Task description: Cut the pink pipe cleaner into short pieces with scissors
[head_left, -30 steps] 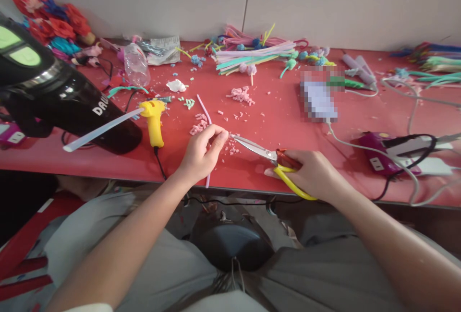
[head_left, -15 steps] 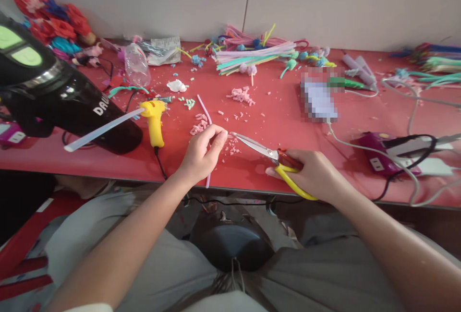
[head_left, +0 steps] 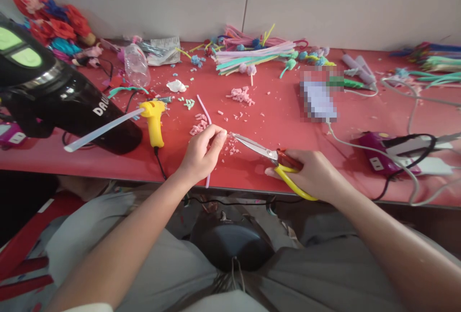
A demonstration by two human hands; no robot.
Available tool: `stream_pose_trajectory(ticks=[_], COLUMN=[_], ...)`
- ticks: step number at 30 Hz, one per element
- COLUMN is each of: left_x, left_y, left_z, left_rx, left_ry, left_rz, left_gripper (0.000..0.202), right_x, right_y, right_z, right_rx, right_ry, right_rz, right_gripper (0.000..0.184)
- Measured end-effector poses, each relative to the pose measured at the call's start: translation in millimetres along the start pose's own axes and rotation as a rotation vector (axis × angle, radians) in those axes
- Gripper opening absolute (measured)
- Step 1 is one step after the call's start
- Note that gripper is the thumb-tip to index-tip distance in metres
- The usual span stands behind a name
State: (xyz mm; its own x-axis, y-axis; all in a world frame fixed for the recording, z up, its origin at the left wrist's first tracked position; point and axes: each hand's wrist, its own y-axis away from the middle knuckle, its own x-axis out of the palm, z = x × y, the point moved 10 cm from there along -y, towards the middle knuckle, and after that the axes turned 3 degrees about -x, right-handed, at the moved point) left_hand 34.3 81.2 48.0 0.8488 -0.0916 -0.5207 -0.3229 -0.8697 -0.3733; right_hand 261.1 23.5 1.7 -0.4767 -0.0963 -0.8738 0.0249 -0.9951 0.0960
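Observation:
My left hand (head_left: 200,153) is closed in a pinch on a thin pink pipe cleaner (head_left: 203,108) that runs from the table's front edge up past my fingers. My right hand (head_left: 312,173) grips yellow-and-red-handled scissors (head_left: 268,154), whose metal blades point left with their tips close to my left fingertips. Small pink cut pieces (head_left: 199,125) lie scattered on the red table (head_left: 273,120) around both hands.
A yellow glue gun (head_left: 153,120) with a clear stick lies left, beside a black appliance (head_left: 61,96). Bundles of coloured pipe cleaners (head_left: 252,52) line the back. A purple power strip (head_left: 382,156) with cables sits right; a plastic bottle (head_left: 137,65) and fabric flowers (head_left: 54,24) back left.
Almost nothing has changed; the scissor tips have drifted very slightly away from my left fingertips, and both hands keep their grips.

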Motion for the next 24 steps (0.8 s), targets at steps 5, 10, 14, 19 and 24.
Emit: stream_pose_trajectory(ticks=[5,10,14,19,24], left_x=[-0.1,0.7,1.2,0.6,1.8], left_y=[-0.1,0.0,-0.1,-0.4,-0.8], left_z=[0.1,0.1,0.8,2.0,0.0], left_rx=[-0.006,-0.006,-0.005,-0.012,-0.008], left_ry=[0.0,0.001,-0.006,-0.01,-0.004], left_rz=[0.002,0.005,0.01,0.009,0.014], left_gripper=[0.025,0.025,0.024,0.026,0.027], right_x=[-2.5,-1.4,0.8,-0.3,-0.9], right_y=[-0.7,-2.3,-3.6,-1.3,0.3], right_z=[4.0,3.1,0.1,0.1,0.9], right_rx=[-0.025,-0.021,0.009,0.007,-0.005], right_ry=[0.01,0.01,-0.007,-0.004,0.012], right_rz=[-0.015,-0.018,-0.003,0.006,0.008], right_gripper=[0.06,0.062,0.063,0.061,0.06])
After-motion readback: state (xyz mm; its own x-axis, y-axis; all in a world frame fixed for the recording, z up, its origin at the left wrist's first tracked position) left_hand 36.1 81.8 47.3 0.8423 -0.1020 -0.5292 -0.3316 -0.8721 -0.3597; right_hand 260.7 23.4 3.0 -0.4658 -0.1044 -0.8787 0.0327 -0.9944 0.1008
